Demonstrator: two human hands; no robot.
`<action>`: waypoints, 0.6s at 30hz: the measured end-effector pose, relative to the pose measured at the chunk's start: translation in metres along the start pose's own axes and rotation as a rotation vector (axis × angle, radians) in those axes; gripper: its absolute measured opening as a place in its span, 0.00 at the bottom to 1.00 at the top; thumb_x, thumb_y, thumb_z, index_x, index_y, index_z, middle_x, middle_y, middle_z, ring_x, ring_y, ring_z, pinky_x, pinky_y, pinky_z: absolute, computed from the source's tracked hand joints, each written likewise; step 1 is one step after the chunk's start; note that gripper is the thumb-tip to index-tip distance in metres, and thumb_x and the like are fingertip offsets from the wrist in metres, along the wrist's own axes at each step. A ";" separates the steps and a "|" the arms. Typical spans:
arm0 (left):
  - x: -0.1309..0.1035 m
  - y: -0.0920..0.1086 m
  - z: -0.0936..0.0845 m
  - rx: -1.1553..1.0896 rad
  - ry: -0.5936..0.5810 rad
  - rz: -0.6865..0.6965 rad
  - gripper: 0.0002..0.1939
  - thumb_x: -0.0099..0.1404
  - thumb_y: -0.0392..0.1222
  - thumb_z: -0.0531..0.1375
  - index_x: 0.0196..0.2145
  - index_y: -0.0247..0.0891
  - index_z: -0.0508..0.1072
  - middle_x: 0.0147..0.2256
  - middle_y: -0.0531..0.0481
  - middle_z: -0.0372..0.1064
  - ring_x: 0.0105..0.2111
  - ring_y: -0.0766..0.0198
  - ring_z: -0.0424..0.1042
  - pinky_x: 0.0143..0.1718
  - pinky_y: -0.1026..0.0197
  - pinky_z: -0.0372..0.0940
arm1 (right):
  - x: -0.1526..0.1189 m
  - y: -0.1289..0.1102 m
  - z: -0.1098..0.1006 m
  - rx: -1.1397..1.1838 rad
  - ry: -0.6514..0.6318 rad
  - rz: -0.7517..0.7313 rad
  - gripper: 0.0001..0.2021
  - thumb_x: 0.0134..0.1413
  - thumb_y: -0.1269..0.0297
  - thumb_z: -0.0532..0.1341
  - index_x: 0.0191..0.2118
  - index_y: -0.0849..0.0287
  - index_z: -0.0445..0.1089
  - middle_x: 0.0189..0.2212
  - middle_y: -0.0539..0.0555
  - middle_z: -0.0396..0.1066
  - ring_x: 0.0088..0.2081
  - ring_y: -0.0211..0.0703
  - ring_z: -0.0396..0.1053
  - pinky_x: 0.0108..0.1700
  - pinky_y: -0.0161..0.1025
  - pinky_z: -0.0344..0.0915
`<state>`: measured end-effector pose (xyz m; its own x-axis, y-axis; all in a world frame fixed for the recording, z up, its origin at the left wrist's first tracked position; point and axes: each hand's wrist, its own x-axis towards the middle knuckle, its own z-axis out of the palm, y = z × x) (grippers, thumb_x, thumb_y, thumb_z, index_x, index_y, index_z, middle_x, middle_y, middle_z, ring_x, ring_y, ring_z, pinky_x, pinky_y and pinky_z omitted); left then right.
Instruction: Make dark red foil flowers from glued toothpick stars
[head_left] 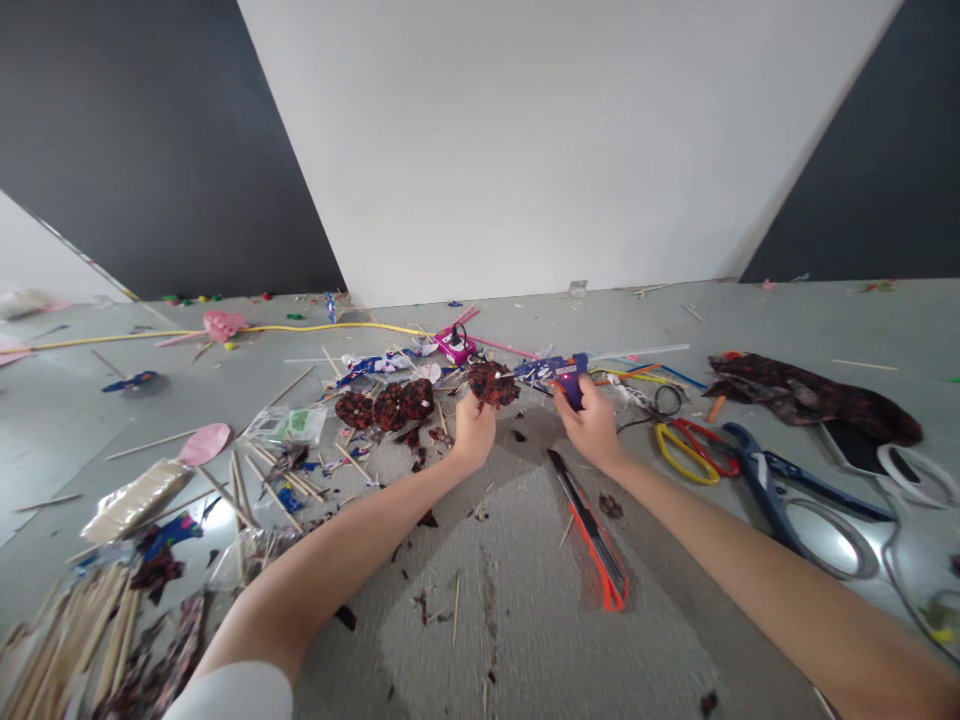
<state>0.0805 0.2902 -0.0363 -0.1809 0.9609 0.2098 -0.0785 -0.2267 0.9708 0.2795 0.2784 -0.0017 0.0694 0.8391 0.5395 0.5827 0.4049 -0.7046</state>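
Note:
My left hand [474, 430] is closed round the underside of a dark red patterned fabric piece [493, 383], held up near the middle of the view. A purple glue gun [571, 378] is gripped in my right hand [591, 425], its nozzle end pointing left at the fabric piece. A clear glue stick [637, 352] sticks out behind the gun to the right. Left of my left hand lie more dark red fabric pieces [403, 404] of the same pattern.
An orange cutter knife [600, 550] lies between my forearms. To the right are blue-handled scissors [765, 490], yellow and red handles [686, 455] and dark fabric [810, 395]. A pink power socket [454, 343] with a yellow cord stands behind. Wooden sticks [82, 640] and scraps cover the left.

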 end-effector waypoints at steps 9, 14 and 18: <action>0.000 0.005 0.001 -0.075 0.001 0.011 0.06 0.68 0.43 0.61 0.34 0.39 0.71 0.31 0.52 0.69 0.29 0.68 0.66 0.31 0.68 0.64 | 0.000 0.004 0.001 0.004 -0.003 -0.015 0.13 0.66 0.53 0.60 0.35 0.52 0.60 0.23 0.45 0.62 0.23 0.40 0.58 0.30 0.39 0.55; 0.000 0.007 0.003 -0.127 -0.021 -0.026 0.11 0.70 0.47 0.62 0.33 0.39 0.69 0.27 0.53 0.67 0.25 0.69 0.63 0.27 0.69 0.61 | -0.001 0.002 0.000 0.007 -0.009 -0.007 0.14 0.66 0.51 0.60 0.34 0.52 0.59 0.22 0.45 0.61 0.23 0.40 0.57 0.29 0.38 0.55; 0.000 0.009 0.003 -0.127 -0.012 -0.050 0.12 0.70 0.49 0.62 0.32 0.39 0.68 0.27 0.54 0.66 0.25 0.70 0.64 0.27 0.69 0.61 | 0.000 0.001 0.000 0.008 -0.012 0.011 0.14 0.66 0.50 0.60 0.34 0.52 0.59 0.22 0.45 0.61 0.23 0.40 0.57 0.29 0.39 0.55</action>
<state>0.0829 0.2888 -0.0276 -0.1622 0.9731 0.1638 -0.2105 -0.1963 0.9577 0.2803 0.2783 -0.0027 0.0659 0.8478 0.5262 0.5756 0.3984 -0.7141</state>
